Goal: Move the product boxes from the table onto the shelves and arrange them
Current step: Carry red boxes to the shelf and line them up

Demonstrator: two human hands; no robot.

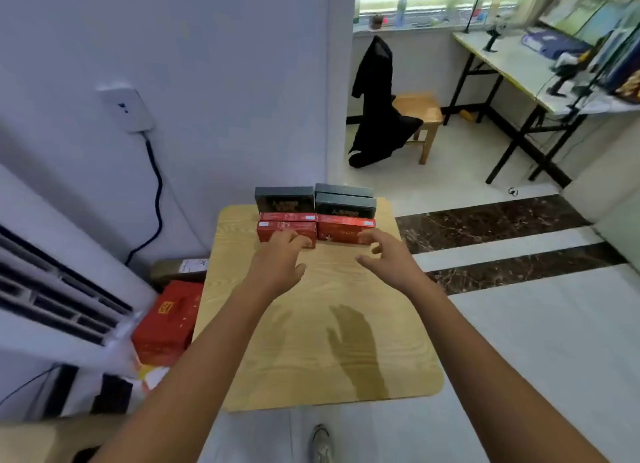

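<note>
Several product boxes stand in rows at the far end of a small wooden table (322,324). Two red boxes are in front, one on the left (285,229) and one on the right (344,229). Behind them stand dark boxes, one at back left (284,199) and two at back right (345,204). My left hand (280,258) reaches over the table, its fingertips at the front of the left red box. My right hand (388,254) hovers just before the right red box, fingers spread and curved. Neither hand holds anything. No shelves are in view.
A white air-conditioner unit (52,289) stands at the left, with a large red carton (166,324) and a brown box on the floor beside the table. Farther right are a wooden stool (420,116) with a black garment and a long folding table (519,71).
</note>
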